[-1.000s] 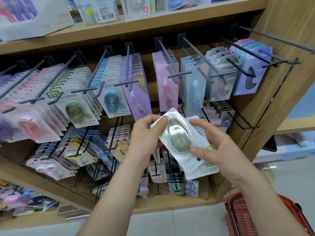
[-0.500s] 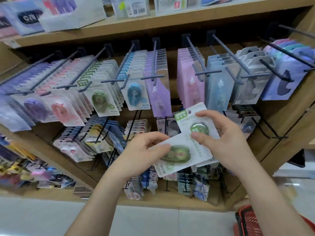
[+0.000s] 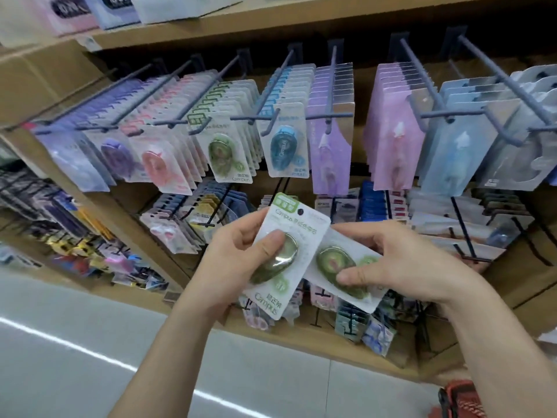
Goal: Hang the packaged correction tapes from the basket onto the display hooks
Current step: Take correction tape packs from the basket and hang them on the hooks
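Head cam looks fwd & down at hook rack (image 3: 332, 73), close up.

Left hand (image 3: 238, 263) holds one green-carded correction tape pack (image 3: 295, 224) upright, overlapping a second tilted pack (image 3: 337, 260) in the right hand (image 3: 404, 260). Both lie before the grey metal display hooks (image 3: 271, 86). Red mesh basket (image 3: 461, 399) at lower right.

Above you, a wooden shelf (image 3: 301, 18) carries white and pink boxes (image 3: 168, 7). Beneath you lies grey tiled floor (image 3: 60, 387), crossed by a bright streak.
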A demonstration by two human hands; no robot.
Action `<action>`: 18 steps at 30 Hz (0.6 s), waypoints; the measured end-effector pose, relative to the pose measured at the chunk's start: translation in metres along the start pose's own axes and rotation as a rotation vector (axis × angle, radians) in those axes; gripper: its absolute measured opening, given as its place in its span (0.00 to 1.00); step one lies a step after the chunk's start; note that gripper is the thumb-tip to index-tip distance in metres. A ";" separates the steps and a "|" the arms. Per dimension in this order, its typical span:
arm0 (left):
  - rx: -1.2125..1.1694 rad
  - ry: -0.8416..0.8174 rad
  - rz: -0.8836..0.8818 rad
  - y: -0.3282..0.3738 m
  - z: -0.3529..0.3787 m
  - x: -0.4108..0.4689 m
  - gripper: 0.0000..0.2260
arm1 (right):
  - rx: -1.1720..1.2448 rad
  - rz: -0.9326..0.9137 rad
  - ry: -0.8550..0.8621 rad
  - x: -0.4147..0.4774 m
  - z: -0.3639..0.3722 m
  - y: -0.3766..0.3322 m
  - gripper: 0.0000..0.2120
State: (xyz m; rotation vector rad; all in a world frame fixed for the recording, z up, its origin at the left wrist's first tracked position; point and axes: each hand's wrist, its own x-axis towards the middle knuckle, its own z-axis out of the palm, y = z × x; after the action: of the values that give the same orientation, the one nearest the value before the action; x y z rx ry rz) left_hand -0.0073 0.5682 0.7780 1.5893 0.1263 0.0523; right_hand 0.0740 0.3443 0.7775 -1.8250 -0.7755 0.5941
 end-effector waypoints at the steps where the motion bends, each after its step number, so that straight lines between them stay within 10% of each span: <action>1: 0.045 -0.020 -0.023 0.000 -0.003 -0.002 0.14 | -0.020 -0.002 -0.028 0.005 0.002 -0.005 0.26; 18: -0.146 0.429 0.170 -0.008 -0.116 -0.009 0.14 | 0.255 -0.050 0.342 0.092 0.103 -0.042 0.06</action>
State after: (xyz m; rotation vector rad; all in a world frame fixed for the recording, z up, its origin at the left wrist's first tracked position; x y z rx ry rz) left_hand -0.0302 0.6823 0.7727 1.4209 0.3137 0.5244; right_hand 0.0531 0.4871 0.7756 -1.6089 -0.4892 0.3186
